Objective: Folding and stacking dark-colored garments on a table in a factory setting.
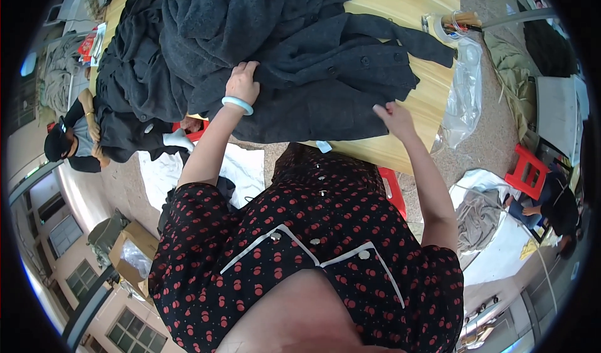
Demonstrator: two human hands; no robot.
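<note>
A dark charcoal coat with buttons lies spread along the near edge of the table, its sleeve stretching to the right. My left hand, wearing a pale blue bangle at the wrist, rests on the coat, closed on a fold; its fingertips are partly hidden in the cloth. At the coat's right end is my right hand, the thumb and forefinger slightly apart by the fabric edge. It appears to hold nothing. A large heap of dark garments rises beyond my left hand.
The wooden table carries a container of tools and a clear plastic bag at its right edge. Red stools stand nearby. People sit at left and right. A cardboard box stands lower left.
</note>
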